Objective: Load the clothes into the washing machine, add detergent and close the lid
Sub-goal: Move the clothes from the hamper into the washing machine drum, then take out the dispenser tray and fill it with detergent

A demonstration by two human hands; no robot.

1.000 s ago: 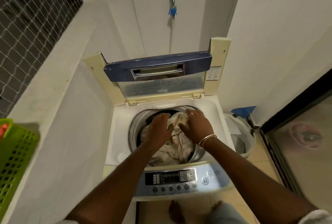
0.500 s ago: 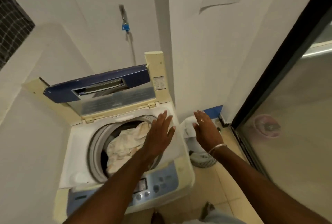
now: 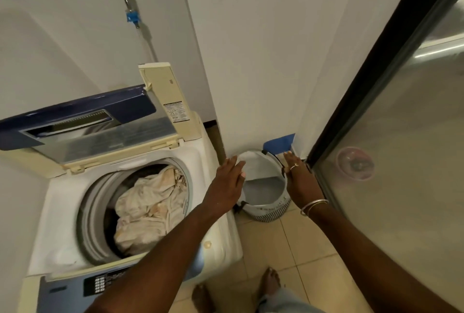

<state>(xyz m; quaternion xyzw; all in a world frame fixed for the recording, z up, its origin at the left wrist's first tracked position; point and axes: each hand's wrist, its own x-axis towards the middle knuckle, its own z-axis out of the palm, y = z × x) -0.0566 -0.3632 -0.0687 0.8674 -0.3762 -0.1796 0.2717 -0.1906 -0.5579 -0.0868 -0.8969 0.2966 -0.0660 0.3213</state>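
Your left hand (image 3: 229,182) and right hand (image 3: 300,179) are spread flat and hold nothing, one on either side of the basket (image 3: 272,209) just beside the washing machine (image 3: 60,199), where pale clothes (image 3: 148,204) already lie inside. If you lift the basket carelessly it may knock the machine's corner, and a jolt could drop the propped lid (image 3: 75,114). The lid's sticker (image 3: 177,111) and the basket's print are too small to read.

The top-loading washing machine (image 3: 62,202) to my left stands with its blue, clear-windowed lid (image 3: 82,111) folded upright at the back. Crumpled cream clothes (image 3: 150,202) fill the drum, heaped nearly to its rim.
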